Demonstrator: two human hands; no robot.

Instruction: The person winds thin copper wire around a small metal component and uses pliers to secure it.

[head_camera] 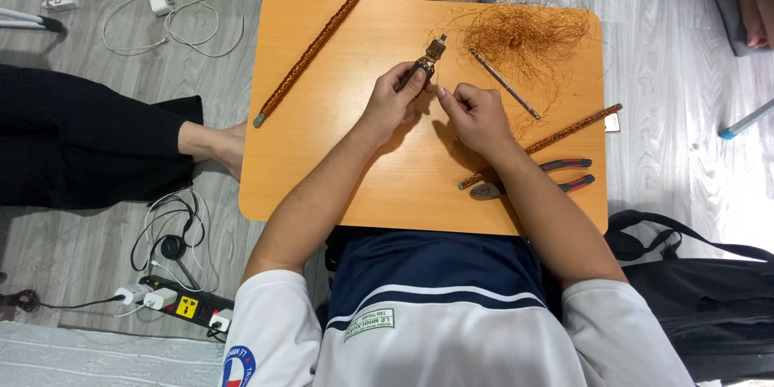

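The person sat on the floor with a small orange table (322, 185) over the lap. The left hand (393, 102) was closed around a small motor rotor (428, 60), a dark metal piece with copper winding, and held it a little above the middle of the table, its shaft end pointing away from the body. The right hand (476, 117) was just beside it, with thumb and forefinger pinched together near the rotor; it seemed to hold a thin copper wire, but the wire was too fine to see clearly.

Behind the hands, near the far right corner of the table, lay a loose tangle of copper wire (528, 35). A thin metal rod (505, 84) lay at the edge of this tangle. A long rod wrapped in copper (309, 56) lay slanted on the left part of the table, and a second wrapped rod (556, 140) lay on the right, partly under the right wrist. Pliers with red and black handles (548, 176) rested near the right edge, close to the right forearm.
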